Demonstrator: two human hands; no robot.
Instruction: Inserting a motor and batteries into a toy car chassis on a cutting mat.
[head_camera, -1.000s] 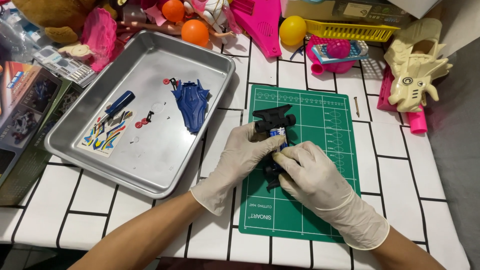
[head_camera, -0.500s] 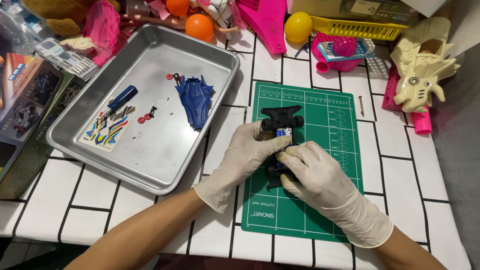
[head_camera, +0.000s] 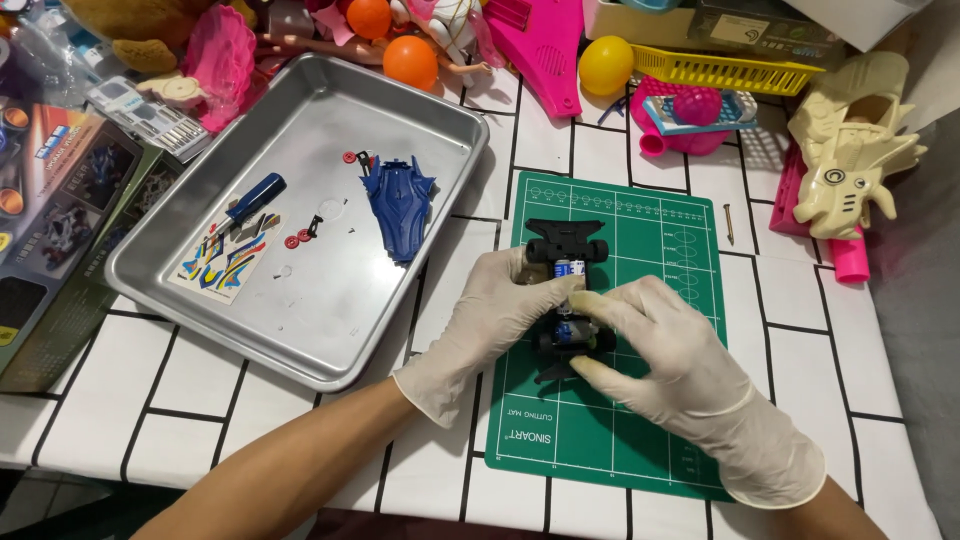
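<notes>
Both gloved hands work on the small black toy-car chassis with black tyres (head_camera: 568, 290), which lies on the green gridded cutting mat (head_camera: 650, 420) at about 5 o'clock from the tray. The left hand (head_camera: 490, 320) has its grip pinching the chassis from the side near the front wheels, and the right hand (head_camera: 680, 370) has fingertips pressed down on the middle and rear of it. The chief risk, as I judge it, is a slip: smooth gloves on a small hard plastic body could let it twist or skid across the mat, and any loose small part could spring out and roll off (the white tiled desk with dark grout lines (head_camera: 200, 380) would hide it poorly, the clutter well). Pressing too hard could also bend a thin clip. At 10 o'clock from the chassis sits the shallow rectangular metal tray (head_camera: 330, 330), holding the blue plastic car body shell (head_camera: 398, 200), small red round parts (head_camera: 298, 238), a blue-handled tool (head_camera: 255, 195) and a coloured sticker sheet (head_camera: 222, 262). Along the desk's far edge, at 12 o'clock, lie orange balls (head_camera: 410, 62), a yellow ball (head_camera: 605, 65), pink plastic toys and a cream toy creature (head_camera: 850, 150); a printed cardboard box (head_camera: 50, 220) lies at 9 o'clock.
</notes>
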